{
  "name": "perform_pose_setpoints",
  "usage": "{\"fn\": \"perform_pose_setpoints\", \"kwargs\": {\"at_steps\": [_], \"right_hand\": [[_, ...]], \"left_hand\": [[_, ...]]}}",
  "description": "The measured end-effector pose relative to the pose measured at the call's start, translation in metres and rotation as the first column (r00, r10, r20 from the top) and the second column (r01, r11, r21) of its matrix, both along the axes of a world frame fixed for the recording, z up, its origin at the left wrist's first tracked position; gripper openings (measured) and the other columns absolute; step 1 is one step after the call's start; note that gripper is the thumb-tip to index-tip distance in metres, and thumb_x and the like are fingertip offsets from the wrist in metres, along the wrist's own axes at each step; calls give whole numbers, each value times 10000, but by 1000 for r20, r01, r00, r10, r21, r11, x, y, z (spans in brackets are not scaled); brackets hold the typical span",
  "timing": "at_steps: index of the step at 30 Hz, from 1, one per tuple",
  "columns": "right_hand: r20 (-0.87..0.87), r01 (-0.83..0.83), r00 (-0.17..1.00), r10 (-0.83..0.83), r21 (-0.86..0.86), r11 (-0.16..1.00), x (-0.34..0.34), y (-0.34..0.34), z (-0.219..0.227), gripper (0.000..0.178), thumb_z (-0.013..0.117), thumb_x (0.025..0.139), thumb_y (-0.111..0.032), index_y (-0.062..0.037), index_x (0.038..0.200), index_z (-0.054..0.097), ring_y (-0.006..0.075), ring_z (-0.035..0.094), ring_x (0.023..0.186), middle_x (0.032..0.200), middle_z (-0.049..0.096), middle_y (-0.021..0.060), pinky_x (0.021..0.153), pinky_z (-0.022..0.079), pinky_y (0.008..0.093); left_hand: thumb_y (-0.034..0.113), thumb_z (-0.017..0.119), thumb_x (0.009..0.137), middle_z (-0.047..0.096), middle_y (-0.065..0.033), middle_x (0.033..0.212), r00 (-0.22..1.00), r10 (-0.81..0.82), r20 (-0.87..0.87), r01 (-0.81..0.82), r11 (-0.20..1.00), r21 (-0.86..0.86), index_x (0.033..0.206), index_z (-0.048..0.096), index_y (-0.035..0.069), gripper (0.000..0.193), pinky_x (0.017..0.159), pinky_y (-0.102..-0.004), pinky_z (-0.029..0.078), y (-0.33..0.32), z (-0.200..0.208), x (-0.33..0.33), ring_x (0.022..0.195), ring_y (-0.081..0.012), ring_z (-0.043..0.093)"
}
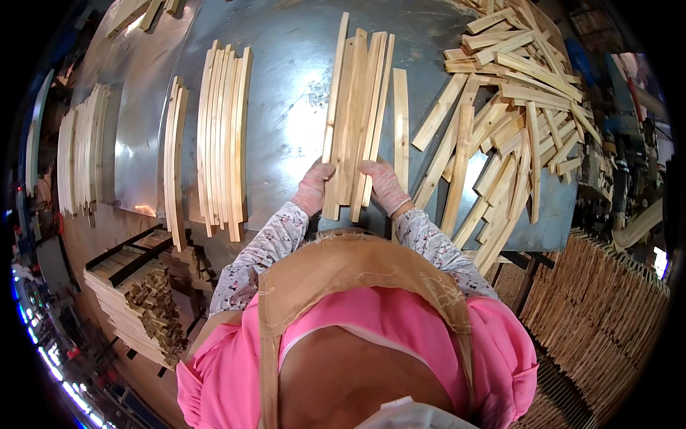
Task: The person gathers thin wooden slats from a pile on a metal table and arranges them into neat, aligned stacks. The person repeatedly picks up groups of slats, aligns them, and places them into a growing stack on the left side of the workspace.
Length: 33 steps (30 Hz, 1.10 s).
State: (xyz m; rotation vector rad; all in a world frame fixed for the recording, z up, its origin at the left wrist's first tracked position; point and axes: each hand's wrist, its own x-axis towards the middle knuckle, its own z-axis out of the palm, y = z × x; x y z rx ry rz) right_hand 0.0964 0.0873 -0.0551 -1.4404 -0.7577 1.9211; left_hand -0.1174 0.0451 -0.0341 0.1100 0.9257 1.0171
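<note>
A loose bundle of pale wooden slats (355, 107) lies lengthwise in front of me on the metal table, its near ends between my two hands. My left hand (312, 187), in a thin pinkish glove, is closed against the bundle's left side, at the outermost slat. On the right side my right hand (384, 186), gloved alike, presses its thumb and fingers onto the slats. The slats stand slightly uneven at both ends, with narrow gaps among them. Just beyond my right hand lies a single slat (401, 121), apart from the bundle.
Left of the bundle lie a neat row of slats (225, 136), a narrower group (174, 157) and another row (82, 154). A jumbled heap of slats (522, 93) covers the right side of the metal table (286, 43). Stacked wood (132, 307) stands below at left, more (593, 307) at right.
</note>
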Motion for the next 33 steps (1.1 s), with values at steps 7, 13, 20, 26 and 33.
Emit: {"fn": "perform_pose_setpoints", "kwargs": {"at_steps": [7, 13, 20, 26, 33], "right_hand": [[253, -176, 959, 124, 190, 966, -1, -9, -41, 583, 716, 921, -244, 78, 1384, 572, 282, 674, 1076, 1176, 714, 173, 1028, 540, 388], [231, -85, 971, 54, 126, 988, -25, 7, 45, 638, 776, 887, -257, 57, 1406, 577, 286, 687, 1085, 1199, 718, 179, 971, 556, 395], [25, 9, 1000, -7, -70, 997, -56, -12, 30, 469, 778, 939, -287, -16, 1310, 689, 321, 723, 920, 1118, 708, 193, 903, 618, 371], [568, -740, 648, 507, 315, 594, -130, -20, 24, 244, 629, 1025, -180, -135, 1242, 730, 333, 721, 1007, 1096, 688, 196, 914, 600, 426], [190, -469, 872, 451, 65, 881, -195, -13, 79, 536, 740, 919, -378, 88, 1181, 718, 251, 734, 870, 996, 764, 164, 825, 583, 368]], "left_hand": [[425, 550, 1023, 670, -245, 1313, 924, 156, 350, -58, 960, -273, 1471, 547, -22, 633, 1006, -552, 568, -15, 44, -35, 1112, -410, 682], [549, 515, 1037, 690, -222, 1138, 921, 118, 372, -49, 981, -190, 1356, 579, -22, 657, 726, -418, 553, -30, -8, -63, 816, -289, 632], [487, 425, 1114, 714, -217, 1134, 915, 222, 336, -215, 975, -59, 1340, 597, -4, 567, 742, -459, 589, -57, 15, -78, 876, -292, 696], [415, 441, 1122, 659, -228, 1421, 892, 386, 237, -375, 923, -90, 1508, 523, -9, 579, 1127, -554, 515, -93, 35, -102, 1280, -392, 651], [364, 489, 1119, 626, -240, 1447, 904, 401, 148, -388, 915, -109, 1568, 464, 25, 563, 1072, -519, 562, -112, 26, -138, 1248, -410, 669]]}}
